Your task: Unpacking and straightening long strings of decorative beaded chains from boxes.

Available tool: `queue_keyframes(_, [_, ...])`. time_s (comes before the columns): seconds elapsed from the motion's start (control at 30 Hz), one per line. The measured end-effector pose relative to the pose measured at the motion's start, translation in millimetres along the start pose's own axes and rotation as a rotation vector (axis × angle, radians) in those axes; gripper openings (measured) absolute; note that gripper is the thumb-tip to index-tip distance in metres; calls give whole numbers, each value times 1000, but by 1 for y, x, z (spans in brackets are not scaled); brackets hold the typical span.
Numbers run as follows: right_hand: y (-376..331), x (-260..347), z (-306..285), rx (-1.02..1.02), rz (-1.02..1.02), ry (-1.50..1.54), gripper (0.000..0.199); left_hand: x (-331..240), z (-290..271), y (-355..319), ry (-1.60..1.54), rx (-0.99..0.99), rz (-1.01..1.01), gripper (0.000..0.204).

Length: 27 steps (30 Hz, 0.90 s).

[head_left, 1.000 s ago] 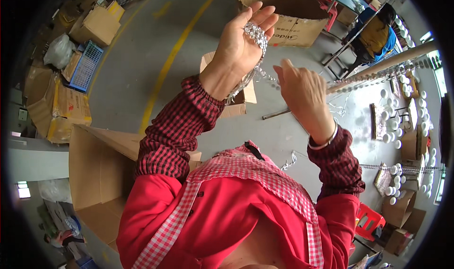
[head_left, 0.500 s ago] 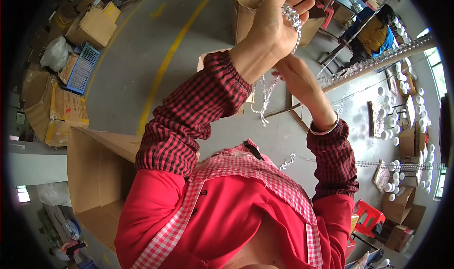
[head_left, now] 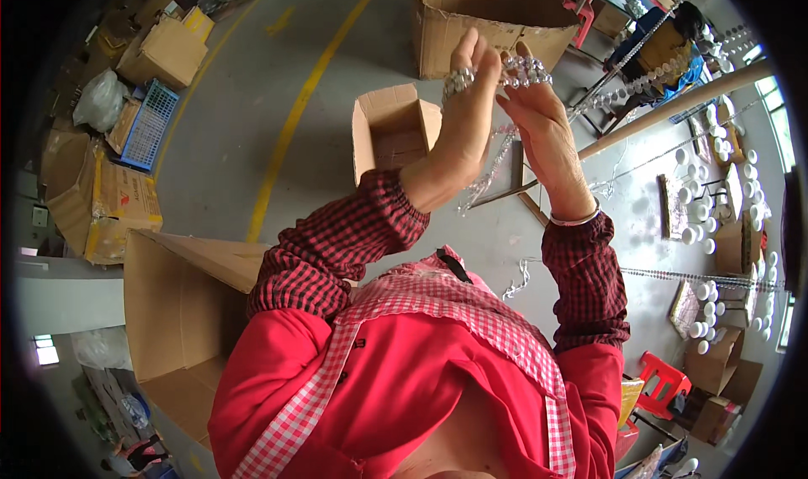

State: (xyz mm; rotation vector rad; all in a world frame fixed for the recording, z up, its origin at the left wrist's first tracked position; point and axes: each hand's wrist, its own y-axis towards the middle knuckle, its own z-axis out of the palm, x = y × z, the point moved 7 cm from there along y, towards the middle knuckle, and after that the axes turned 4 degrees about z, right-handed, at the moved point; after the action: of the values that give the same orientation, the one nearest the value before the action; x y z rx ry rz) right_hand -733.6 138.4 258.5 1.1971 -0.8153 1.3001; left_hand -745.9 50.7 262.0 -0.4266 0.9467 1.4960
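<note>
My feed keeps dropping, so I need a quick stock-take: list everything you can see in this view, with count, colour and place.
Bead strand: one, clear and silvery, held up between both hands, its tail hanging below them.
Small cardboard box: one, brown, open, on the floor behind the hands.
Large cardboard box: one, brown, open, top centre.
Big open carton: one, brown, lower left.
Blue crate: one, upper left among stacked cartons.
Yellow floor line: one, running diagonally.
Wooden pole: one, tan, at right.
White cups: many, on the floor at right.
Red stool: one, lower right.
Left hand: pinching the strand.
Right hand: pinching the strand.
</note>
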Motion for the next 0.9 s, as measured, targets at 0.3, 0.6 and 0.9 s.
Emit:
queue_keyframes(0.3, [9, -8, 23, 174, 49, -24, 54, -5, -31, -70, 307, 225, -411, 35])
queue_keyframes(0.6, [11, -9, 48, 336, -15, -392, 37, -37, -51, -14, 544, 299, -79, 39])
queue_keyframes(0.9, [11, 1, 64, 378, -174, -665, 26, -5, -62, -11, 300, 476, -278, 43])
